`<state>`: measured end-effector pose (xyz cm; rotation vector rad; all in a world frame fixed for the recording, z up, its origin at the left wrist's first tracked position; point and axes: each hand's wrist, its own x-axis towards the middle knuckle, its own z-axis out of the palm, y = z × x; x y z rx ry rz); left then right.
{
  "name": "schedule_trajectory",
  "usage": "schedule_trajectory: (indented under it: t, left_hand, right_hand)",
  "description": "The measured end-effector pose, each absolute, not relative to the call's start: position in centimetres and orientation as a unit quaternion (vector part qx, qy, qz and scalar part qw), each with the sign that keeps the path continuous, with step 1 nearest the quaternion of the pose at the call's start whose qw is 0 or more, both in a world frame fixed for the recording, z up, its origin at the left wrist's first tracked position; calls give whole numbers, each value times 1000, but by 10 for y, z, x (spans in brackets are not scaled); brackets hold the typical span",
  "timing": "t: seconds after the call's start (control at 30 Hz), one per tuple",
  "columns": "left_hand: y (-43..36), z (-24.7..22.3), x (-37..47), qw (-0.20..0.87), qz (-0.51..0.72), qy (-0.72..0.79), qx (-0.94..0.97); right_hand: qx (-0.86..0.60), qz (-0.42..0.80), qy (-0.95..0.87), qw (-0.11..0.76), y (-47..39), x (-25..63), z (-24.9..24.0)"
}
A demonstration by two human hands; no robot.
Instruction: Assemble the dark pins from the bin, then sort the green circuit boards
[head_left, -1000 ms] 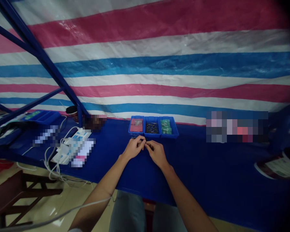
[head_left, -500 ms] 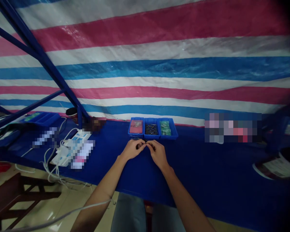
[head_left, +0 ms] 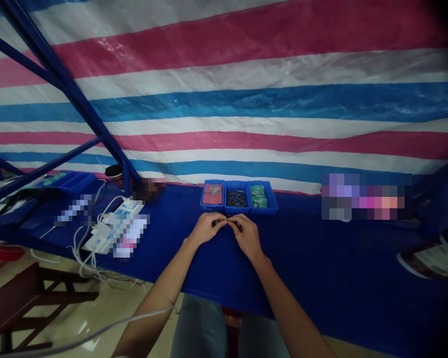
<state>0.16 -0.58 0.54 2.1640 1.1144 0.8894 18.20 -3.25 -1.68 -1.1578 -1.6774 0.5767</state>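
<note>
My left hand (head_left: 208,227) and my right hand (head_left: 245,231) meet over the blue table, fingertips pinched together and almost touching. Whatever lies between the fingers is too small and dark to name. Just behind them stand three small blue bins side by side. The left bin (head_left: 208,208) holds a pink-red piece (head_left: 212,194). In the middle bin are dark, thin metal pieces (head_left: 236,198) that look like screws. Green items in clear packaging (head_left: 258,196) fill part of the right bin (head_left: 272,203). A few dark bits show at the fingers' far side.
A white power strip (head_left: 100,238) with tangled cables lies on the left of the table (head_left: 306,258). A dark cup (head_left: 114,172) and blue frame bars (head_left: 78,107) stand behind it. Blurred-out items sit at the back right, a round labelled container (head_left: 431,256) at the far right.
The view has shifted slightly, so the scene sits a little further right. My hands stay pinched together in front of the bins, with only small finger movement.
</note>
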Motion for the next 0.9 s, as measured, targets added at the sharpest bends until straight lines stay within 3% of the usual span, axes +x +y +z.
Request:
schedule_trajectory:
  t: [0.77, 0.9]
  left_hand:
    - [-7, 6, 3, 257, 333, 406, 811]
    - [-6, 6, 3, 257, 331, 412, 809]
  right_hand:
    - [-525, 139, -732, 411, -32, 179, -16]
    - [-519, 154, -720, 435, -33, 180, -14]
